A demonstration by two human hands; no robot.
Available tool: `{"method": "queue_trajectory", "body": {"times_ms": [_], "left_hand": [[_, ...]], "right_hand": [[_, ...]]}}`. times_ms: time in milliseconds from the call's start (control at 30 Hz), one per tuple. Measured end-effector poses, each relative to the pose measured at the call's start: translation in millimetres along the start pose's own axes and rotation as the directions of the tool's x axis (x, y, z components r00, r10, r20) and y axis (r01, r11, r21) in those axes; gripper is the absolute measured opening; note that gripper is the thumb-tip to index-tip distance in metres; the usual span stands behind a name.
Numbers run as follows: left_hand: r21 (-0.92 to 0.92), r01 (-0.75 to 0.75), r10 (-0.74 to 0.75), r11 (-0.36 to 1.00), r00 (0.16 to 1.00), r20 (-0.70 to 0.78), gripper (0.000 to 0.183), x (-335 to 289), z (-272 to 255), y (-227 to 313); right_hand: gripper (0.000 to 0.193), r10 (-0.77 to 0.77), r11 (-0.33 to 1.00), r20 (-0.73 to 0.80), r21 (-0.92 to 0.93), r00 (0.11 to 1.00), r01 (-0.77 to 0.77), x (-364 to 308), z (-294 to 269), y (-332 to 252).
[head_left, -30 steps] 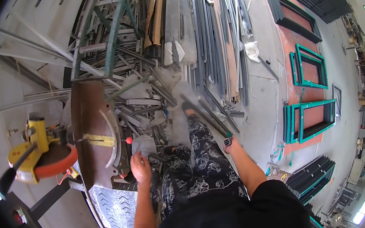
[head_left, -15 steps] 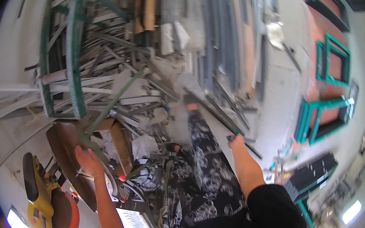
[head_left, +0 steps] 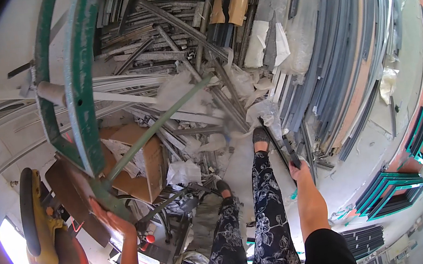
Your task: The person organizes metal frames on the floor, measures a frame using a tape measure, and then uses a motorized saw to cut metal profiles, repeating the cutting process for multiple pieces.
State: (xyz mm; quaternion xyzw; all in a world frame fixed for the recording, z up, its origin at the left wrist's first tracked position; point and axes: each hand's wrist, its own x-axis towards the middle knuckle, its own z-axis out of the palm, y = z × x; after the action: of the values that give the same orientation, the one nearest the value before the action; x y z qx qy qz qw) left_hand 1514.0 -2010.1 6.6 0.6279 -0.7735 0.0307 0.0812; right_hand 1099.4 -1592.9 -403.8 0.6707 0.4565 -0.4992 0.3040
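Note:
My left hand [head_left: 112, 221], fingers stretched out, lies against the lower end of the green-grey metal machine body [head_left: 104, 197]. Beside that hand stands a brown panel [head_left: 74, 196]. My right hand [head_left: 299, 172] is closed around dark, narrow profile strips [head_left: 291, 153]; their far ends point toward the floor near my foot. How many strips sit inside the grip is partly hidden by the fingers. A thin green bar [head_left: 160, 123] runs from the machine out over the scrap pile. Below the machine shows a red knob [head_left: 150, 238].
A yellow-bodied saw [head_left: 50, 241] with a red-edged round guard stands at the left. Ahead lie heaped metal offcuts [head_left: 159, 48] and an open cardboard box [head_left: 147, 166]. Long grey profiles [head_left: 319, 66] line the floor to the right, with green-edged frames [head_left: 391, 194] beyond.
The view has swung, so the profiles and frames appear farther right. My right hand still grips dark strips. My left hand remains by the machine, now against its lower end. A foot has stepped.

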Motion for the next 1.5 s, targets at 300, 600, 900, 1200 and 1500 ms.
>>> {"method": "queue_trajectory", "body": {"times_ms": [300,600,900,1200,1500], "left_hand": [[-0.073,0.141,-0.139,0.987,0.99,0.032,0.062,0.3,4.9,2.3],[-0.317,0.308,-0.32,0.897,0.947,0.018,0.066,-4.3,14.6,5.4],[-0.23,0.3,-0.314,0.926,0.949,-0.022,0.068,-7.9,16.6,2.9],[-0.21,0.321,-0.344,0.923,0.936,-0.078,0.064,-2.3,21.2,6.9],[-0.292,0.402,-0.432,0.868,0.901,-0.041,0.064,-3.2,20.2,-1.0]], "right_hand": [[0.019,-0.173,0.654,0.574,-0.541,0.8,0.529,-25.5,247.7,90.2],[0.06,-0.409,-0.06,0.86,-0.358,0.305,0.932,-50.4,543.1,211.5],[0.018,-0.031,0.569,0.825,-0.45,0.565,0.688,-69.0,525.7,153.6],[0.021,-0.181,0.366,0.727,-0.575,0.662,0.731,-76.6,538.4,185.1],[0.033,-0.336,-0.664,0.93,-0.123,-0.148,0.737,-119.2,540.7,231.7]]}}
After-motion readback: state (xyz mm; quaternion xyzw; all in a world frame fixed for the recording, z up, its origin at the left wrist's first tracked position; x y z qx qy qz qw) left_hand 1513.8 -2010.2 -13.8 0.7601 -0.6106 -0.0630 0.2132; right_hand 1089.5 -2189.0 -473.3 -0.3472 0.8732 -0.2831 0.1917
